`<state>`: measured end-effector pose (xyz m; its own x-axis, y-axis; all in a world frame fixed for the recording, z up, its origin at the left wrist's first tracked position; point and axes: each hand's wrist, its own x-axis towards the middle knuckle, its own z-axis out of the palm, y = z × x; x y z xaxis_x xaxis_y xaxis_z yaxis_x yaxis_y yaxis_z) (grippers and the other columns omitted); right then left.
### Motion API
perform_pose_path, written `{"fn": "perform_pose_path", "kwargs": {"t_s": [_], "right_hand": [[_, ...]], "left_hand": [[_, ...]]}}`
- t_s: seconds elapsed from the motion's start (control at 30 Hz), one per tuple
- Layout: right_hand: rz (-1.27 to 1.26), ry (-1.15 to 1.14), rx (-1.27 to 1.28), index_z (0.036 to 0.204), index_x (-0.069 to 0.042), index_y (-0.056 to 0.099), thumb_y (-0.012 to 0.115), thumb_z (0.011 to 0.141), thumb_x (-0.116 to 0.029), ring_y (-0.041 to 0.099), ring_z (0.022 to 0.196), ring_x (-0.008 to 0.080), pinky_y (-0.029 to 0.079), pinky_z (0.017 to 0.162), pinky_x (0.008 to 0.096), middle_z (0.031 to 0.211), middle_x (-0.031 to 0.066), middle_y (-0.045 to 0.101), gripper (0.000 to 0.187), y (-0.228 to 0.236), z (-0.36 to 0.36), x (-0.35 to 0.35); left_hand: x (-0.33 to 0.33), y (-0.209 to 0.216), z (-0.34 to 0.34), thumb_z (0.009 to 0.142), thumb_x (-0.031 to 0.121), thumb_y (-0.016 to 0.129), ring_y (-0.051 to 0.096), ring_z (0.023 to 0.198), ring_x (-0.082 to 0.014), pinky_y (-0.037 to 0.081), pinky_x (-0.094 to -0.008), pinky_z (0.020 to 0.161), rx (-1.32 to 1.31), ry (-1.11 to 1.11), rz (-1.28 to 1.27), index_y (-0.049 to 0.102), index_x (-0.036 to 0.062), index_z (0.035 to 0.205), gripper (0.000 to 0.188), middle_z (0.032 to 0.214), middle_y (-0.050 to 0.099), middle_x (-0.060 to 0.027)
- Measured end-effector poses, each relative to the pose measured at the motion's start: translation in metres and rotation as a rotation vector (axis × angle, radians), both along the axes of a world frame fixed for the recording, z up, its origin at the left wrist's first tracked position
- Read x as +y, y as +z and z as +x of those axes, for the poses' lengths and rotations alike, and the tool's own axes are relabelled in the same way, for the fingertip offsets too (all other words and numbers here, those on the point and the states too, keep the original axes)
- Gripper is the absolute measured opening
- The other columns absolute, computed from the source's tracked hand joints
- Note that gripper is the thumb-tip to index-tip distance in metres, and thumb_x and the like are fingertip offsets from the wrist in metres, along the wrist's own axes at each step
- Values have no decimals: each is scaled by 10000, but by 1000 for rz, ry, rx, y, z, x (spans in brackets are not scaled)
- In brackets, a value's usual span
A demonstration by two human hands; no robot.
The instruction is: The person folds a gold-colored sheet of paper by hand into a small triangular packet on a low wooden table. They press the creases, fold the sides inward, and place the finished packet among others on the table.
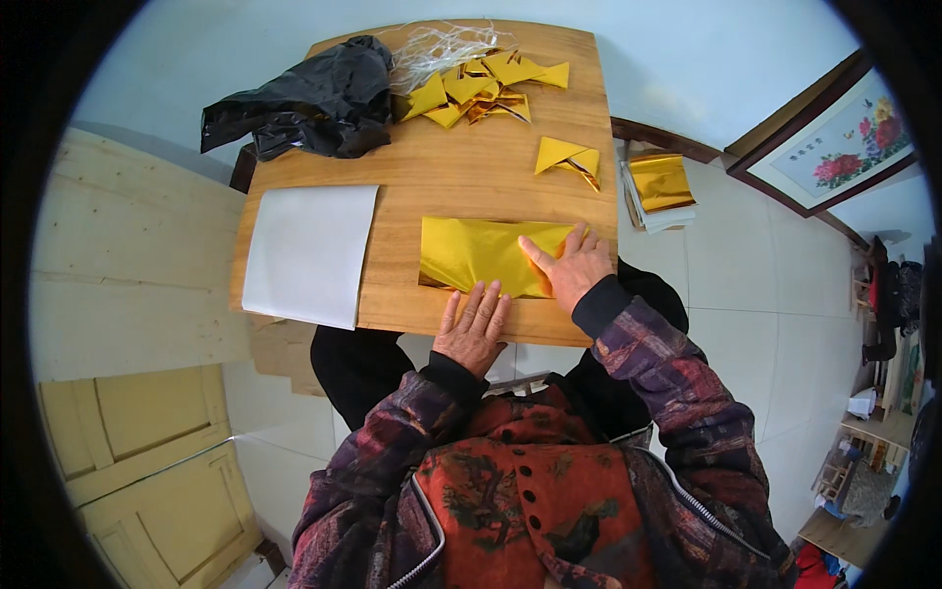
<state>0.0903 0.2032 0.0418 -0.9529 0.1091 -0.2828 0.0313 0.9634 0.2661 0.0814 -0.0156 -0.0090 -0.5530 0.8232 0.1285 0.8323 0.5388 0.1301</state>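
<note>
On a wooden counter (400, 201), a gold foil sheet (476, 245) lies near the person's side; the left hand (472, 334), unclenched, touches its near edge; the right hand (581, 270), fingers spread, rests flat on its right end.

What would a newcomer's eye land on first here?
Probably the shiny gold paper near the front of the table, with the right hand on its right end and the left hand at its near edge. Next, perhaps the black bag at the far left and the folded gold pieces beside it.
</note>
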Motion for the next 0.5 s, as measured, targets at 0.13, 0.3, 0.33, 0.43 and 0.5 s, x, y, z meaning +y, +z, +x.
{"fn": "perform_pose_path", "kwargs": {"t_s": [0.13,0.3,0.33,0.43,0.5], "right_hand": [[18,4,-16,1502,-440,245,486,957,-328,521,1160,519,391,906,536,1385,380,393,605,-1,-1,1],[7,0,29,1497,-441,258,461,970,-314,528,1141,520,383,909,540,1372,377,406,579,-6,1,2],[14,2,38,1496,-440,260,461,970,-317,527,1143,520,383,909,543,1371,378,407,576,-6,1,1],[-3,3,31,1496,-439,265,467,969,-335,516,1157,524,382,918,549,1375,384,398,573,-6,1,0],[-8,-5,14,1496,-439,266,473,967,-351,507,1168,528,380,928,555,1380,387,388,575,-4,0,1]], "left_hand": [[-15,-2,-2,722,337,765,347,1411,-205,132,-509,1172,86,49,-5,422,111,1409,800,1513,390,-49],[-12,15,5,742,446,739,285,1441,-240,111,-522,1173,-46,178,-48,399,62,1423,853,1523,370,-77],[-7,19,7,746,474,728,271,1446,-247,105,-521,1175,-48,131,-20,389,55,1431,872,1524,366,-86],[23,26,15,773,585,659,235,1458,-268,80,-510,1182,-67,-7,9,341,36,1468,940,1531,346,-119],[44,25,13,775,608,643,231,1458,-272,79,-507,1183,-86,-33,-42,339,31,1467,951,1534,338,-123]]}}
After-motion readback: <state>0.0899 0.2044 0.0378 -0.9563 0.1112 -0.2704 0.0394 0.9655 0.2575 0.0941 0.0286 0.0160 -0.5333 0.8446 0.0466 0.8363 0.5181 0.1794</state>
